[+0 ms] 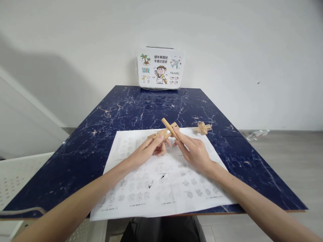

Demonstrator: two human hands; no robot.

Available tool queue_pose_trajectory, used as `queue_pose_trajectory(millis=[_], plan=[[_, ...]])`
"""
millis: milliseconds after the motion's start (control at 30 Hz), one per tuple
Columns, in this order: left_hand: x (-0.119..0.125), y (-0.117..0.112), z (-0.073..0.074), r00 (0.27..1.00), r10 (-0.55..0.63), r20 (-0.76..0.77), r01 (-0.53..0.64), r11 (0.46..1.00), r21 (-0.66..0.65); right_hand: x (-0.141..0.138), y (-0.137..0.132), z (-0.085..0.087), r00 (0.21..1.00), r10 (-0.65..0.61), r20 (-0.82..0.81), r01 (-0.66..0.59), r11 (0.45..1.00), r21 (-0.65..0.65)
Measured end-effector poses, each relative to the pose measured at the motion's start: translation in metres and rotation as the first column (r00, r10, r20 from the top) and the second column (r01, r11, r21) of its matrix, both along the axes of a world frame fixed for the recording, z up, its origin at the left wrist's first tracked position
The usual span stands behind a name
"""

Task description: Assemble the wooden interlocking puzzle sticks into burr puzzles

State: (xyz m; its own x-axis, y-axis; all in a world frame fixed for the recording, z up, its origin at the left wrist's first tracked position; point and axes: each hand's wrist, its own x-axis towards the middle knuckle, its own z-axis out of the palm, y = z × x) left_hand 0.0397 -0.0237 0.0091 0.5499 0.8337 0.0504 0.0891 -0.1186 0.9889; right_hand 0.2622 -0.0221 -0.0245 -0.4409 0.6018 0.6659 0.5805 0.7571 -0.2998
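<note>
Over a large printed instruction sheet (161,198), both hands meet at several light wooden puzzle pieces. My left hand (152,146) is closed on a wooden puzzle piece (164,133) lying roughly sideways. In my right hand (193,148) is a wooden puzzle stick (167,123), tilted and crossing the left hand's piece. Another wooden block (174,124) with a dark printed mark shows just behind the fingers. Whether the pieces interlock, I cannot tell. To the right, an assembled wooden puzzle (204,128) of several blocks sits at the sheet's far right corner.
The blue marbled table (121,107) narrows toward a white wall. A white cartoon-printed case (160,69) stands upright at its far edge. White perforated basket-like containers (22,173) are at lower left. A clear plastic wrapper (257,134) lies on the floor at right.
</note>
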Motion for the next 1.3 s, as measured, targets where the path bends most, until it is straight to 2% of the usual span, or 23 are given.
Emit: queue_pose_trajectory(millis=[267,400,567,633,700,800,833,900,1000,1167,1300], plan=[[0.001,-0.001,0.001,0.997,-0.065,0.049,0.065,0.998,0.01,-0.008,-0.007,0.004,0.993,0.118,0.02,-0.12,0.986,0.113],[0.001,-0.001,0.003,0.995,-0.094,0.04,0.093,0.995,0.021,-0.008,-0.007,0.005,0.992,0.129,0.008,-0.129,0.987,0.099],[-0.001,0.001,0.004,0.996,-0.027,0.081,0.021,0.996,0.081,-0.006,-0.006,0.007,0.992,0.124,-0.001,-0.124,0.991,0.04],[-0.004,0.005,0.004,0.995,0.042,0.087,-0.053,0.99,0.129,-0.005,-0.006,0.007,0.993,0.108,-0.041,-0.108,0.994,0.0],[-0.008,0.01,0.004,0.976,0.199,0.084,-0.212,0.955,0.206,-0.005,-0.005,0.006,0.99,0.076,-0.123,-0.084,0.994,-0.062],[-0.016,0.017,0.002,0.885,0.464,0.03,-0.446,0.83,0.335,-0.006,-0.004,0.005,0.985,0.041,-0.167,-0.069,0.984,-0.166],[-0.018,0.019,0.0,0.858,0.514,-0.005,-0.478,0.801,0.36,-0.006,-0.003,0.004,0.989,0.038,-0.141,-0.065,0.979,-0.194],[-0.02,0.021,-0.003,0.829,0.552,-0.087,-0.487,0.79,0.372,-0.007,0.0,0.002,0.997,0.039,-0.071,-0.054,0.97,-0.236],[-0.02,0.022,-0.009,0.834,0.521,-0.183,-0.449,0.833,0.323,-0.007,0.005,-0.004,0.999,0.039,-0.016,-0.042,0.97,-0.239],[-0.014,0.02,-0.011,0.95,0.27,-0.156,-0.234,0.949,0.213,-0.005,0.015,-0.013,0.999,0.032,0.027,-0.026,0.98,-0.198],[-0.01,0.016,-0.009,0.982,0.161,-0.1,-0.136,0.967,0.216,-0.005,0.019,-0.014,0.991,0.076,0.106,-0.05,0.973,-0.224]])
